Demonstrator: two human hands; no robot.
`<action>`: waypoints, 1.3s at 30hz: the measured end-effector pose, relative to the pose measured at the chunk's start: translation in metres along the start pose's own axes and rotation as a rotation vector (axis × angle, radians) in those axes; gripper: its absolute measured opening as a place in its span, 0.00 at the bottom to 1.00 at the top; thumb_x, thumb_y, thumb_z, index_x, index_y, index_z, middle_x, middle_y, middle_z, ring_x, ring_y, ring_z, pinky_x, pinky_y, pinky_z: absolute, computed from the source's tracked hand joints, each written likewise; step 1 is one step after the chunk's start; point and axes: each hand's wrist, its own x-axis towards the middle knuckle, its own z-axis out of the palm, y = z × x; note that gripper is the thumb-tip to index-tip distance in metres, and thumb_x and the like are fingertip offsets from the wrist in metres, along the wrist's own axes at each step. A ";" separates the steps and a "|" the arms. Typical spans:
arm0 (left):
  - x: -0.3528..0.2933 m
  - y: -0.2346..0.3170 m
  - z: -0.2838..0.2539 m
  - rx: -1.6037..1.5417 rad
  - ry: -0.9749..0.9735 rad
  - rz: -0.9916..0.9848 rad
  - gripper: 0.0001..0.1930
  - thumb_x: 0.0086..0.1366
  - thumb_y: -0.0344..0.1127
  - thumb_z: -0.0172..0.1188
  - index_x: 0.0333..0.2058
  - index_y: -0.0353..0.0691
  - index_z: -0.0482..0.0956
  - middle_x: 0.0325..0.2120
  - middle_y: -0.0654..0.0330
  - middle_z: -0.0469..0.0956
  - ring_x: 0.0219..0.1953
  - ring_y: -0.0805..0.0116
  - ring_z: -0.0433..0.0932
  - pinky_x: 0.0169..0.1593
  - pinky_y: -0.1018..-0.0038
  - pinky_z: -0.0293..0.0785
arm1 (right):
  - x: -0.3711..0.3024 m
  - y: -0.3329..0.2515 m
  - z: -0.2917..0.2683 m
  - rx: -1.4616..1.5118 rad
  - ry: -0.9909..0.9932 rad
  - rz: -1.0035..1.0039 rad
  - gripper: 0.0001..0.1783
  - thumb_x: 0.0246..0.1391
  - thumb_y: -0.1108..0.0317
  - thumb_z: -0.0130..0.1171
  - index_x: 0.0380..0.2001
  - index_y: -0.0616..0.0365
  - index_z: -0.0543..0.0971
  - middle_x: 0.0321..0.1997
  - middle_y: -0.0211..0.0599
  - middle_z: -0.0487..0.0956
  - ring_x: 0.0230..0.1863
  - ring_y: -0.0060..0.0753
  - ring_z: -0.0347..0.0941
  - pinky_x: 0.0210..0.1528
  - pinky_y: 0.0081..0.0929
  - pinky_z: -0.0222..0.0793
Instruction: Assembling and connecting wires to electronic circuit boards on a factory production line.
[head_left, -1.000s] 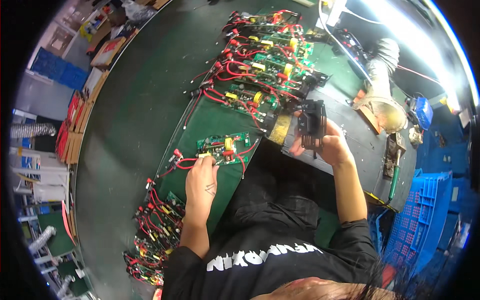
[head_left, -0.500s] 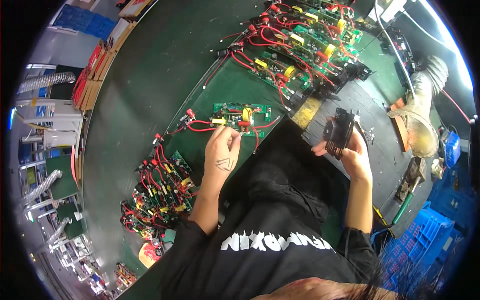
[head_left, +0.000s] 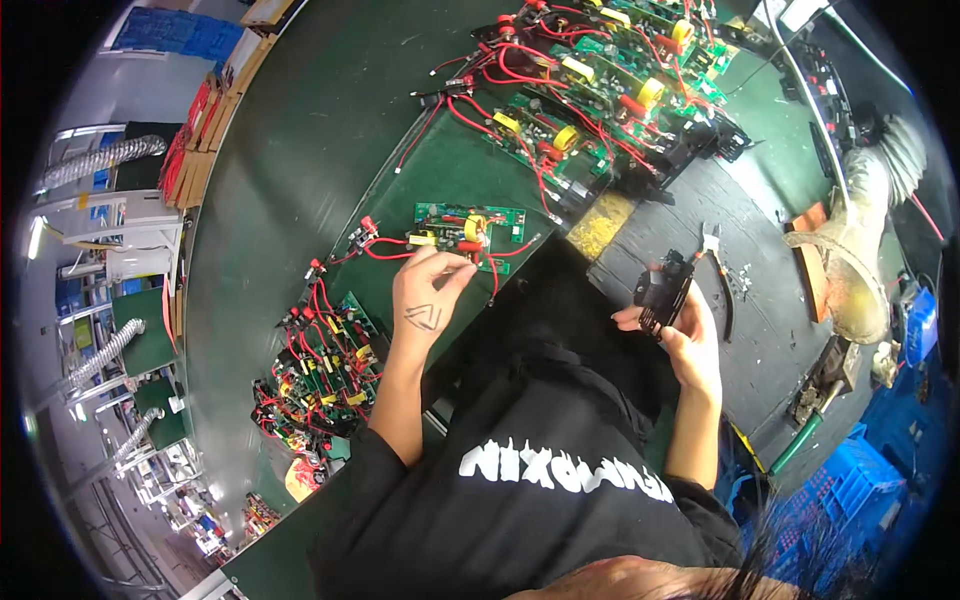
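Note:
My left hand [head_left: 424,292] hovers at the near edge of a single green circuit board [head_left: 512,224] with red wires, a yellow coil and a red component. Its thumb and fingertips are pinched together, and whatever may be between them is too small to make out. On the right, my right hand [head_left: 692,345] grips a black plastic housing [head_left: 662,296] with slots along one side, holding it tilted above the lap. Just beyond that hand, a pair of pliers [head_left: 727,285] lies on the dark work mat [head_left: 660,225].
Several wired circuit boards [head_left: 600,100] crowd the far bench; another cluster [head_left: 320,370] lies at left. A yellow sponge [head_left: 600,226] borders the mat. Rightward are a fume hose [head_left: 850,270], a green-handled soldering iron [head_left: 797,445] and a blue crate [head_left: 850,475].
My right hand and the black housing have shifted down and left relative to the mat, uncovering the pliers. My left hand stays pinched beside the board. The whole view has moved slightly.

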 end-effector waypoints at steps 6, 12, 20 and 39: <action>0.011 -0.003 -0.009 -0.051 0.033 0.054 0.05 0.59 0.25 0.72 0.30 0.32 0.84 0.26 0.66 0.70 0.26 0.80 0.69 0.31 0.79 0.61 | 0.003 0.007 0.000 -0.022 0.043 -0.030 0.55 0.50 0.46 0.76 0.67 0.71 0.60 0.44 0.58 0.83 0.46 0.52 0.84 0.53 0.44 0.81; -0.005 -0.001 -0.069 -0.051 -0.439 -0.263 0.06 0.66 0.28 0.65 0.38 0.32 0.84 0.37 0.57 0.81 0.37 0.71 0.83 0.37 0.76 0.77 | -0.009 0.011 0.004 -0.054 0.084 -0.060 0.52 0.52 0.50 0.75 0.68 0.71 0.59 0.45 0.59 0.82 0.46 0.54 0.84 0.53 0.46 0.81; 0.027 0.024 0.006 0.407 -0.068 0.553 0.14 0.56 0.36 0.72 0.42 0.44 0.86 0.42 0.59 0.75 0.47 0.57 0.73 0.52 0.61 0.72 | -0.029 0.015 0.016 -0.116 0.134 -0.107 0.48 0.53 0.53 0.74 0.67 0.70 0.63 0.47 0.56 0.82 0.48 0.55 0.83 0.54 0.49 0.80; 0.011 -0.020 0.002 0.191 -0.172 0.650 0.06 0.58 0.28 0.68 0.36 0.40 0.85 0.30 0.57 0.76 0.39 0.56 0.76 0.48 0.62 0.73 | -0.030 0.025 0.041 -0.093 0.106 -0.156 0.47 0.56 0.56 0.72 0.68 0.71 0.61 0.46 0.58 0.82 0.49 0.53 0.83 0.56 0.47 0.79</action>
